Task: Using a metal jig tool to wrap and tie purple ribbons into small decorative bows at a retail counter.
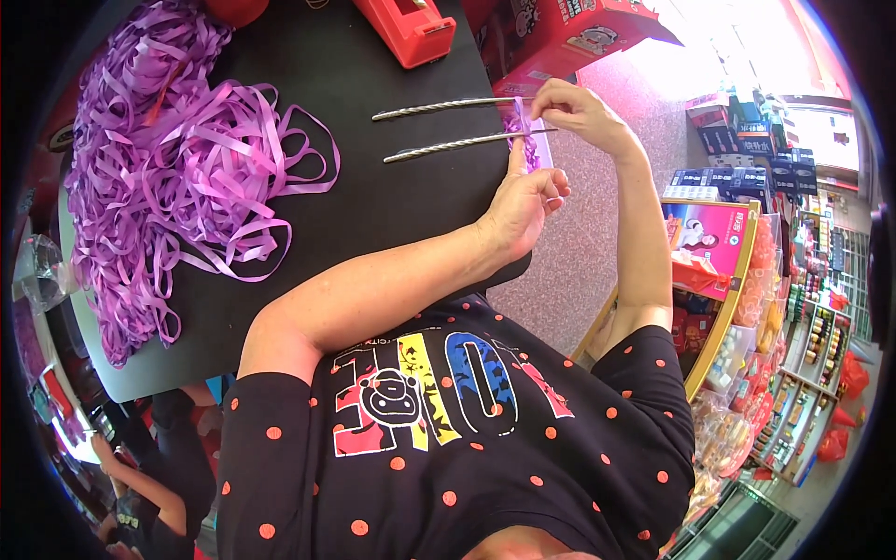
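Two slim metal rods (439, 108) with twisted shafts reach out side by side over the black table's right edge. Purple ribbon (519, 121) is wrapped around them near their right ends and hangs a little below. My left hand (521, 207) is just beneath, its index finger stretched up against the ribbon and the nearer rod. The thumb and other fingers of that hand curl loosely, apart from the index finger, with nothing visible in them. At the rods' right ends, my right hand (581, 114) pinches the ribbon; its fingertips partly hide it.
A large tangled heap of purple ribbon (177, 177) covers the left side of the black table (373, 210). A red tape dispenser (409, 33) stands at its far edge, near a red box (569, 37). Shelves and a display case (714, 247) line the right. Another person (145, 495) is at lower left.
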### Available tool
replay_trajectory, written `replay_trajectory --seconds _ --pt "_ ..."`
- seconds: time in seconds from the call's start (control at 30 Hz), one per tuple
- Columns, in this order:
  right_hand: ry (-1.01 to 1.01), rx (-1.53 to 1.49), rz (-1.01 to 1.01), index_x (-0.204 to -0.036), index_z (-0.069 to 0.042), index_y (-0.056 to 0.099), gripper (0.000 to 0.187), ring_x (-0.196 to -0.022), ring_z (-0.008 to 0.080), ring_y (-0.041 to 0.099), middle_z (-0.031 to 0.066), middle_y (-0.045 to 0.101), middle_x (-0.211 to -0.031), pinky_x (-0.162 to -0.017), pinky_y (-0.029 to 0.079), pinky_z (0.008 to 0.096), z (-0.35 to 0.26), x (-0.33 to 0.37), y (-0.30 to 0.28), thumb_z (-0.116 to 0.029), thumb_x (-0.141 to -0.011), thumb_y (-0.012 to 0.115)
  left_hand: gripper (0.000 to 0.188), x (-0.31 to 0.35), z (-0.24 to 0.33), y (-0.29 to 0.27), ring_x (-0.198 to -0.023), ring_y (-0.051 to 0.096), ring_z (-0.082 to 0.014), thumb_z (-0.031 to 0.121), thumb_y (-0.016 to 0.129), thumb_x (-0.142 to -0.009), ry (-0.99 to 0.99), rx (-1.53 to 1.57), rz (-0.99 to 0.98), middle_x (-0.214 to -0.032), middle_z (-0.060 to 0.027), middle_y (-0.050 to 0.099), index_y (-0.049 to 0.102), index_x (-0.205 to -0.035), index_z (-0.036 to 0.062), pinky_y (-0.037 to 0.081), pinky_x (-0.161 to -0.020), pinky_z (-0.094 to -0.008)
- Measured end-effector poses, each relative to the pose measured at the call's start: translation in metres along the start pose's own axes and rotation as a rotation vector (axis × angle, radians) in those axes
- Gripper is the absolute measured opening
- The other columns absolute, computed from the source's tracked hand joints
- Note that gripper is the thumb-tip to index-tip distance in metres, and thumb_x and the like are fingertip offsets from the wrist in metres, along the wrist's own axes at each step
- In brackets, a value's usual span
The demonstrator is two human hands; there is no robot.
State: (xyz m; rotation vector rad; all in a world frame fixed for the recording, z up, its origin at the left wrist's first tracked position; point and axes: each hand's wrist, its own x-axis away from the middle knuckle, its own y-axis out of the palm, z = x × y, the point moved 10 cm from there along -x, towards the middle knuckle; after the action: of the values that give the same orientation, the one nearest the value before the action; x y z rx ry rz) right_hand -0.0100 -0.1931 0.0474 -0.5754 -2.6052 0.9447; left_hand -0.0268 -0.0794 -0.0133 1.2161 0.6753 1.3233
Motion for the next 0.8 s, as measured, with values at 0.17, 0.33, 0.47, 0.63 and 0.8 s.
replay_trajectory --seconds 0.17,0.33,0.47,0.63,0.8 --pt "0.199 0.139 0.271 -0.094 -0.002 0.068 0.016 -0.067 0.0096 0.050 0.0009 0.058 -0.079 -0.061 0.042 0.0248 0.004 0.018 -0.019 -0.013 -0.083 0.062 0.092 0.001 0.002 -0.004 -0.087 0.054 -0.0159 -0.006 0.046 -0.071 0.012 0.018 0.040 -0.090 -0.0039 0.056 0.004 -0.146 0.0278 0.039 -0.084 -0.0355" --pt "0.316 0.085 0.422 -0.098 -0.001 0.069 0.024 -0.074 0.0110 0.058 0.0055 0.066 -0.083 -0.066 0.046 0.0268 0.010 0.028 -0.011 -0.021 -0.085 0.064 0.091 -0.001 0.001 -0.001 -0.087 0.054 -0.0166 -0.007 0.045 -0.071 0.005 0.027 0.015 -0.090 -0.0046 0.056 0.007 -0.146 0.0282 0.038 -0.086 -0.0371" --pt "0.386 -0.070 0.379 -0.098 0.000 0.069 0.031 -0.079 0.0100 0.058 0.0052 0.068 -0.085 -0.071 0.046 0.0265 0.029 0.028 -0.001 -0.028 -0.086 0.064 0.090 0.000 -0.001 -0.003 -0.088 0.054 -0.0166 -0.007 0.044 -0.071 0.009 0.027 0.020 -0.090 -0.0044 0.056 0.008 -0.146 0.0290 0.037 -0.087 -0.0376" --pt "0.419 -0.332 0.268 -0.097 -0.001 0.070 0.030 -0.082 0.0084 0.056 0.0017 0.067 -0.087 -0.076 0.044 0.0252 0.049 0.022 0.015 -0.029 -0.087 0.065 0.090 0.001 -0.001 -0.001 -0.089 0.053 -0.0157 -0.005 0.044 -0.071 0.014 0.001 0.015 -0.089 -0.0040 0.055 0.009 -0.146 0.0294 0.037 -0.086 -0.0372" --pt "0.497 -0.588 0.131 -0.104 -0.003 0.068 0.030 -0.082 0.0107 0.056 0.0012 0.066 -0.090 -0.076 0.042 0.0240 0.063 0.020 0.032 -0.027 -0.087 0.063 0.088 0.000 0.000 -0.001 -0.089 0.052 -0.0153 -0.004 0.044 -0.071 0.024 -0.005 0.009 -0.090 -0.0036 0.055 0.011 -0.145 0.0306 0.037 -0.086 -0.0373"
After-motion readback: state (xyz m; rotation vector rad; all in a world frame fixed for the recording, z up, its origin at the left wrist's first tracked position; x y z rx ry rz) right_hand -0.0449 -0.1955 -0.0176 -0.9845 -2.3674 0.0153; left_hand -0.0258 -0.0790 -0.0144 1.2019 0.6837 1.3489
